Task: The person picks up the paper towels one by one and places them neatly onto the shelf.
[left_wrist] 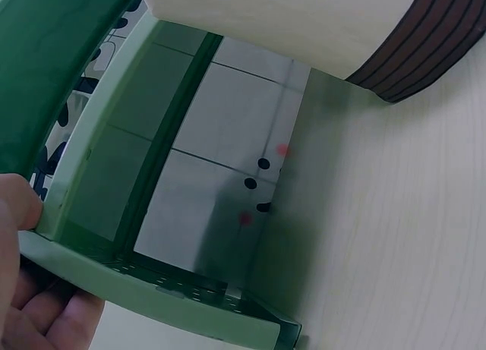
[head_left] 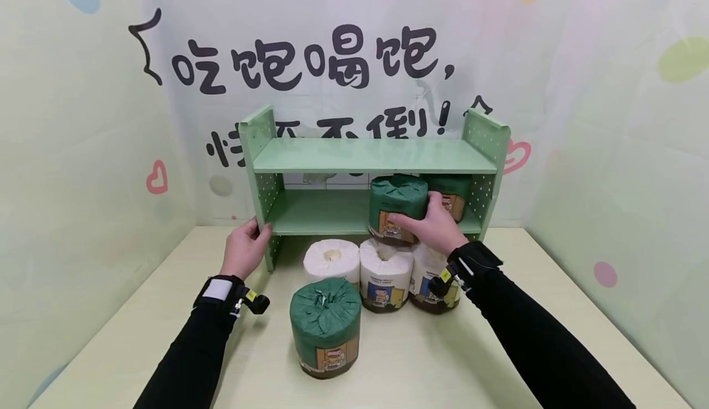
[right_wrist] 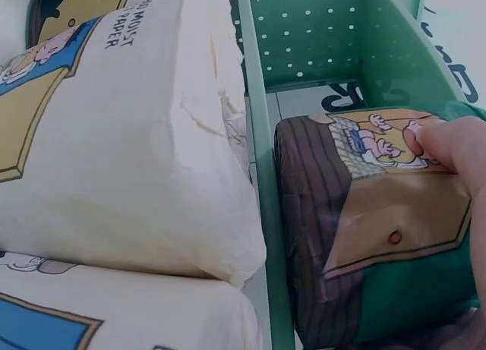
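Observation:
My right hand (head_left: 434, 224) grips a green-wrapped toilet paper roll (head_left: 396, 203), upright at the front of the lower board of a green shelf rack (head_left: 376, 155). In the right wrist view the thumb lies on the printed side of this roll (right_wrist: 410, 228), right by the board's front edge. A second green roll (head_left: 456, 190) stands to its right on the same board, partly hidden. My left hand (head_left: 246, 249) holds the rack's left side panel, with thumb and fingers on either side of its edge in the left wrist view (left_wrist: 152, 289).
White-wrapped rolls stand side by side on the table (head_left: 399, 360), in front of and below the board: left roll (head_left: 327, 261), middle roll (head_left: 384, 280), right roll (head_left: 443, 292). Nearer me stands another green roll (head_left: 325, 329). Printed cloth walls (head_left: 83, 150) surround the table.

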A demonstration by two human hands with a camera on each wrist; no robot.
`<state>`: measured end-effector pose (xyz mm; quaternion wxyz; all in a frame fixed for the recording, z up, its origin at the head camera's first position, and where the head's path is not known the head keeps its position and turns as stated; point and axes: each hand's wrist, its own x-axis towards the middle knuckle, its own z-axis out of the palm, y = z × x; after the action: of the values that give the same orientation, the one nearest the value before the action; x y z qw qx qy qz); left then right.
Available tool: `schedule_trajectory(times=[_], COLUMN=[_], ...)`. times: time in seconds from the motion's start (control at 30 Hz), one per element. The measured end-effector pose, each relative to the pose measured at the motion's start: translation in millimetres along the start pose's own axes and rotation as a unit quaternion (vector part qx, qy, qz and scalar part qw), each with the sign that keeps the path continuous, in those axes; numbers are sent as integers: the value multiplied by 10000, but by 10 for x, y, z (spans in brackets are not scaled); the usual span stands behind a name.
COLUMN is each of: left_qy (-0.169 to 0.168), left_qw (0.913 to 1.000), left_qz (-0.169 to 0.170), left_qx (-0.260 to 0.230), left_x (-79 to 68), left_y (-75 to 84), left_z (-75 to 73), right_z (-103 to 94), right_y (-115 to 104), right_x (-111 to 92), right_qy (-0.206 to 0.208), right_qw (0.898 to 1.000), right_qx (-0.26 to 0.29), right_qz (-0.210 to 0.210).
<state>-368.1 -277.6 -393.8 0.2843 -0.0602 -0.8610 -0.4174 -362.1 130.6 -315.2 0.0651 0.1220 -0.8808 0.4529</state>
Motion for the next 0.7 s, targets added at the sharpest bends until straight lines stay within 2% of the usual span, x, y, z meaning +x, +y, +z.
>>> schedule_trajectory(times=[0.23,0.47,0.7], left_qy=[-14,-4,-14], left_qw=[10000,10000,10000], left_qz=[-17,-1,6], left_qx=[8,31,28], left_x=[-2,-1,-5], left_y=[3,-2,-6], left_z=[-6,-5,0], right_z=[-1,28,81], right_y=[-61,-87,-89], right_x=[29,83,168], right_qy=[175,283,335], right_qw=[9975,9986,9971], right_qx=[-677,-441,-666], right_qz=[-96,-112,-124])
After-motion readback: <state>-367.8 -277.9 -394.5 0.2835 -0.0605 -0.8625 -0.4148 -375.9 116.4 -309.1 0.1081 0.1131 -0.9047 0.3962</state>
